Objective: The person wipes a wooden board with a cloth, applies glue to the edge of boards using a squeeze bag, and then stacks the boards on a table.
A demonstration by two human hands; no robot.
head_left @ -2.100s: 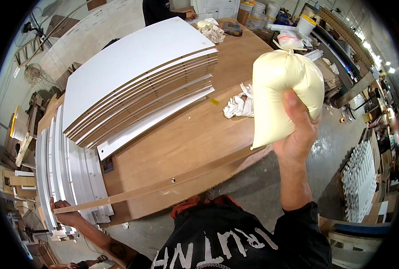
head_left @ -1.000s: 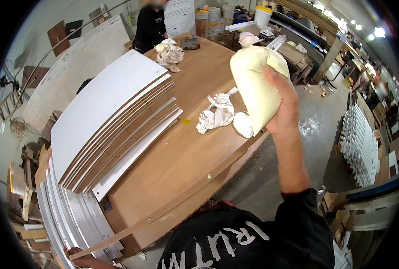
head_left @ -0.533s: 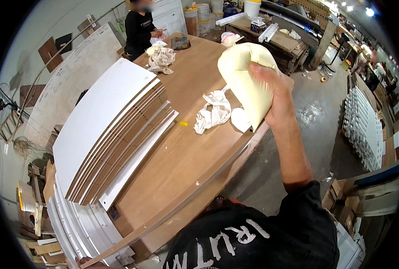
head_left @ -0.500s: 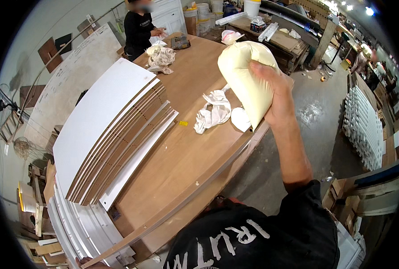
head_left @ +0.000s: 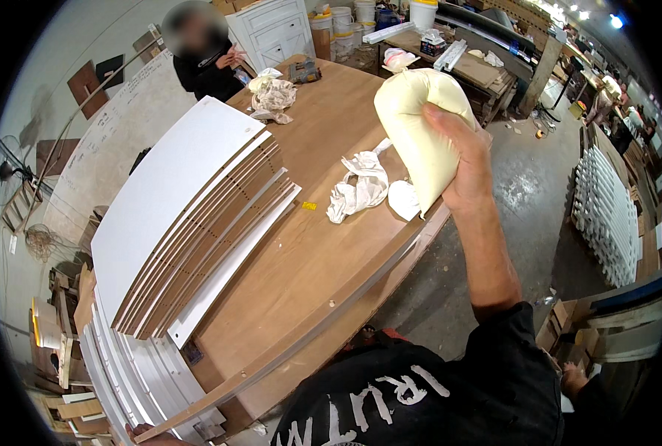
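Observation:
My right hand (head_left: 466, 160) is wrapped round a plump cream-coloured squeeze bag (head_left: 424, 111), its narrow tip pointing down near the far right end of a long wooden strip (head_left: 294, 348). The strip slants along the near edge of the brown worktable (head_left: 271, 297). At the lower left, my left hand (head_left: 156, 438) is partly cut off by the frame; its fingers close round the strip's near end. A crumpled white cloth (head_left: 359, 186) and a round white object (head_left: 403, 199) lie beside the bag's tip.
White panels (head_left: 175, 178) are stacked on the table's left, above long white strips (head_left: 145, 372). Another person (head_left: 205, 63) stands at the far side near crumpled rags (head_left: 273, 97) and a power tool (head_left: 303, 70). Someone else's hand (head_left: 573, 380) shows at lower right.
My right hand still holds the bag over the strip, with little movement. The person across the table has shifted left and raised their hands. Another person's hand has appeared at lower right.

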